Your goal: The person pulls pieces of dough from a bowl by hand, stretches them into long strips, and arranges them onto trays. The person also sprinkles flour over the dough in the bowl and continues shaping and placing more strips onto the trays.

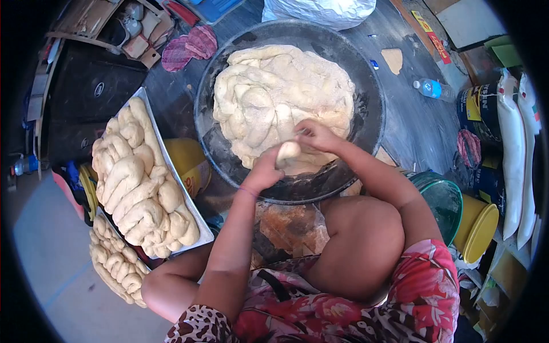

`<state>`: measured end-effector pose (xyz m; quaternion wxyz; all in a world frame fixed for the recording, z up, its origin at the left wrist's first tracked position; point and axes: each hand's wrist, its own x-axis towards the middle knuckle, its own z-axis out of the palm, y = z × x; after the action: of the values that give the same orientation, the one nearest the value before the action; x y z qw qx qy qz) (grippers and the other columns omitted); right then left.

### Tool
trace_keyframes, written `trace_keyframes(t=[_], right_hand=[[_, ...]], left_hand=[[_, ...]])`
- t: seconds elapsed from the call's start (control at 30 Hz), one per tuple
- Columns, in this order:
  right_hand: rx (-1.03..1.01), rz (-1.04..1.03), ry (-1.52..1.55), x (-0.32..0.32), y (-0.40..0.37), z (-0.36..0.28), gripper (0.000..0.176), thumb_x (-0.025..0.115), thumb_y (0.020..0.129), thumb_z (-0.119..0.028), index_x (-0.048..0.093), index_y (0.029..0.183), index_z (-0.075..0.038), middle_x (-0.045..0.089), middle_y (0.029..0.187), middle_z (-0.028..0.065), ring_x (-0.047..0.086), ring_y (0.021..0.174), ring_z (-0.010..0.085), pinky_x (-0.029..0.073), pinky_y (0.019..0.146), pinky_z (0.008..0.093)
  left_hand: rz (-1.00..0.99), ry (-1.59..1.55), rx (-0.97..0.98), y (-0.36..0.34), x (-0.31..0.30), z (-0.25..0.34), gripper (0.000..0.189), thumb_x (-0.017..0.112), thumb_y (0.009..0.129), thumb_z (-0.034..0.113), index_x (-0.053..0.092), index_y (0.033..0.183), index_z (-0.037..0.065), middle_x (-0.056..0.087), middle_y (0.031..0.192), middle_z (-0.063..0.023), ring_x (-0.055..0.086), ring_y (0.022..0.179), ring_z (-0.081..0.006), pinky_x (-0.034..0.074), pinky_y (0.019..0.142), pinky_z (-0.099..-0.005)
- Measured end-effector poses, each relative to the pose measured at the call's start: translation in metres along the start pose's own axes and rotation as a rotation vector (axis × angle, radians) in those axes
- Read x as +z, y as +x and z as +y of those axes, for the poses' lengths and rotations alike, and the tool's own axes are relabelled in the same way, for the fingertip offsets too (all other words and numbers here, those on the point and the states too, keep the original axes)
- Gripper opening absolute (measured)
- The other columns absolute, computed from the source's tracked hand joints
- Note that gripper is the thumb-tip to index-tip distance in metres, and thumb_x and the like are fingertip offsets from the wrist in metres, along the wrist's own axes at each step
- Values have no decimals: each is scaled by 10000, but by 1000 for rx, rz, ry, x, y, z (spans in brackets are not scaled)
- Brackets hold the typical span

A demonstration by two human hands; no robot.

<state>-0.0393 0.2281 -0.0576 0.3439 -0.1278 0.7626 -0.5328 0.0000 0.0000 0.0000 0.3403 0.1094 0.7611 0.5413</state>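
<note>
A large mass of pale dough (297, 80) fills most of a wide dark round pan (374, 108) in front of me. Near the pan's front side my left hand (265, 171) is closed around a small piece of dough (289, 151). Just to the right, my right hand (318, 136) hovers above the mass with its fingers curled together; whatever they may hold is too small to make out. To the left, a tray (155, 122) bears thick folded strips of dough (137, 183). Below it lies a second batch of dough strips (114, 260).
Yellow buckets (186, 163) stand between tray and pan. On the right are a green-rimmed tub (440, 200), a yellow bucket (480, 226) and a water bottle (432, 89). A checked cloth (191, 48) lies at back left, a white sack (320, 12) behind the pan.
</note>
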Motion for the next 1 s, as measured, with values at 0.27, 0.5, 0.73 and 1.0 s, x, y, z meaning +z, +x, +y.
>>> trace_keyframes(t=[0.27,0.5,0.73,1.0], right_hand=[[381,176,-865,9,-64,6,1086,748,653,-461,78,1450,-154,36,1492,200,91,1375,374,230,1040,575],[173,438,-895,19,-58,45,827,712,689,-202,244,1365,-112,278,1390,220,338,1249,402,378,996,407],[446,489,-604,19,-54,51,337,630,794,-241,489,1035,-50,619,886,170,598,860,369,465,749,439],[431,275,-144,26,-51,51,303,633,796,-254,500,956,-33,622,851,191,601,859,377,455,716,447]], left_hand=[[605,550,-265,-11,-28,-77,201,556,766,184,628,759,-3,583,852,-216,566,802,-390,460,763,-439],[348,710,62,-6,24,-28,506,638,720,183,522,1207,111,453,1302,-172,432,1203,-338,395,952,-413],[42,995,-70,-9,45,-29,643,666,732,260,444,1333,206,136,1512,-83,147,1379,-336,300,1023,-473],[-140,915,-164,-25,21,-9,493,675,762,294,544,1217,156,148,1509,-82,215,1357,-341,271,1043,-486]])
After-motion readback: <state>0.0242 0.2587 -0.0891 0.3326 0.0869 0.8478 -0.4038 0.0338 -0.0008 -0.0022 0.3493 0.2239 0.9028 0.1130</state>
